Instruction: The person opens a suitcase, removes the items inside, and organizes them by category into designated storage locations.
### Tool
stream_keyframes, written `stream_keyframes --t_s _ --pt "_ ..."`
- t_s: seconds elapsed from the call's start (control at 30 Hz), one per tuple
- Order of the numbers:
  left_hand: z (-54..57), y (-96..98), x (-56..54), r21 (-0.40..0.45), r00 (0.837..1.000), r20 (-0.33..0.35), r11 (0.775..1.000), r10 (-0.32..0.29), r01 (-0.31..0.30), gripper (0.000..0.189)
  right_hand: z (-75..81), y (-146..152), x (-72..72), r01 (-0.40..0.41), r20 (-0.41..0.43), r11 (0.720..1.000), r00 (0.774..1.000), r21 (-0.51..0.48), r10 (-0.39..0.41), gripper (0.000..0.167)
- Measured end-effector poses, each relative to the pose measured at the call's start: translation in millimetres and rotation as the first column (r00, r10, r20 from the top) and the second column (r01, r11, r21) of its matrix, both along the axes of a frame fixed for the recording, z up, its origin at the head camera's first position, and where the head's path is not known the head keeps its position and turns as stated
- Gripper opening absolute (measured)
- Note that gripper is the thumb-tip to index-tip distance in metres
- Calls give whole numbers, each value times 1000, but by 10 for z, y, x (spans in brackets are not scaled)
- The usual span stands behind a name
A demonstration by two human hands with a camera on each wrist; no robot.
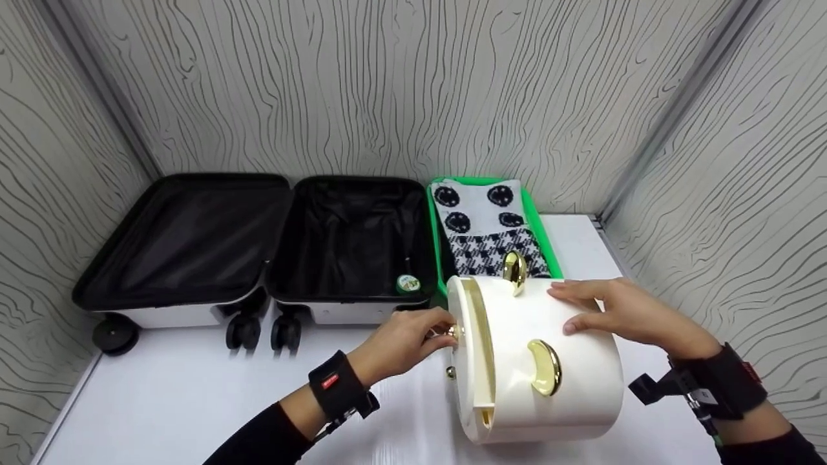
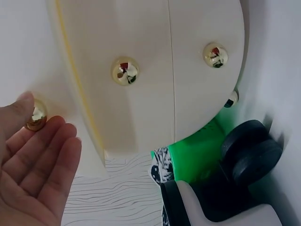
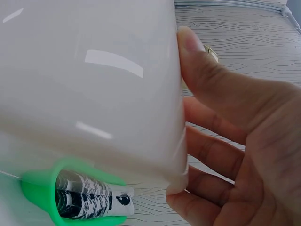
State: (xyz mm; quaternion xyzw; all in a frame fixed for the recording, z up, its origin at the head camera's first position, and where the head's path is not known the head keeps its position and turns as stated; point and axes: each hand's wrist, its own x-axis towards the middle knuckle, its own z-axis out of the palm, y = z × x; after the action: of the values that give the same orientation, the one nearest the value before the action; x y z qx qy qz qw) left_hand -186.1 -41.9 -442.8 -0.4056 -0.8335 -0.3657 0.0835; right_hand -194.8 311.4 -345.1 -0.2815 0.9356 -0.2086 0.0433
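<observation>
A glossy white drawer box (image 1: 581, 394) with a curved body stands on the table, two gold crescent-shaped pieces (image 1: 546, 369) on its top. My left hand (image 1: 410, 339) is at its left side, where thumb and fingers pinch a gold knob (image 2: 36, 118). That knob belongs to a drawer (image 1: 466, 387) that sticks out a little, leaving a gap along its upper edge. Two more gold knobs (image 2: 125, 71) show on the neighbouring fronts in the left wrist view. My right hand (image 1: 617, 313) rests on the box's top with fingers and thumb spread. The drawer's inside is mostly hidden.
Behind to the left lies an opened suitcase (image 1: 168, 316), black inside, wheels facing me. A small round green tin (image 1: 408, 283) sits at its right half's front edge. A green basket (image 1: 541, 226) behind the box holds black-and-white patterned cloth (image 1: 481, 216). Patterned walls (image 1: 362, 84) enclose the table.
</observation>
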Motion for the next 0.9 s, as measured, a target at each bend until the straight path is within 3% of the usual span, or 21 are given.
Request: stream_keyframes --t_s 0.3,0.5,0.73,0.9 --pt "-10 204 -43 -3 1000 4 1000 -25 25 24 40 -11 -10 -12 18 1000 1000 24 12 60" --pt "-46 217 -43 -6 999 33 1000 -8 9 26 116 -71 -46 -49 18 996 999 75 47 64" --pt "-253 201 42 -2 985 173 1000 23 -23 40 221 -80 -44 -120 15 983 993 137 119 66" --pt "-422 226 92 -19 966 258 1000 27 -23 30 252 -62 -45 -138 34 979 990 149 134 69"
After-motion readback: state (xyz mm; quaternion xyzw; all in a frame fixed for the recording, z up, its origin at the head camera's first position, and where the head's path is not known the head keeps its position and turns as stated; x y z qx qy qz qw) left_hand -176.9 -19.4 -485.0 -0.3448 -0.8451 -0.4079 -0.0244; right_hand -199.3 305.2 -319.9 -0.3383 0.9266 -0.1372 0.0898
